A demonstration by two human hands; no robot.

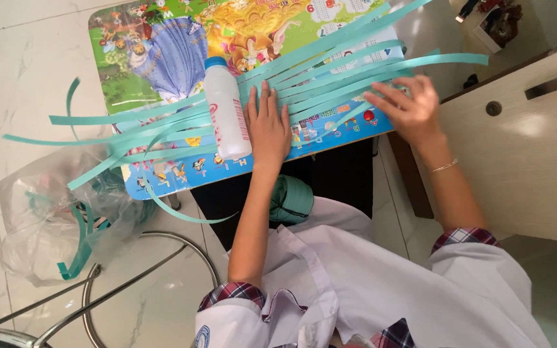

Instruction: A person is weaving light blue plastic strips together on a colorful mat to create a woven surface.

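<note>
A person's left hand (267, 126) presses flat, fingers spread, on teal paper strips (317, 77) fanned across a colourful table (162, 51), beside a white bottle (225, 109); the right hand (406, 106), open, touches the strips' right side.

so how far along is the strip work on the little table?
Looks done: many teal paper strips are cut and fanned across the colourful table, with a white bottle lying on them. In hand: the left hand presses flat on the strips while the right hand spreads those on the right side. Left: the strips lie loose and uneven, and more teal scraps sit in the plastic bag on the floor.
</note>
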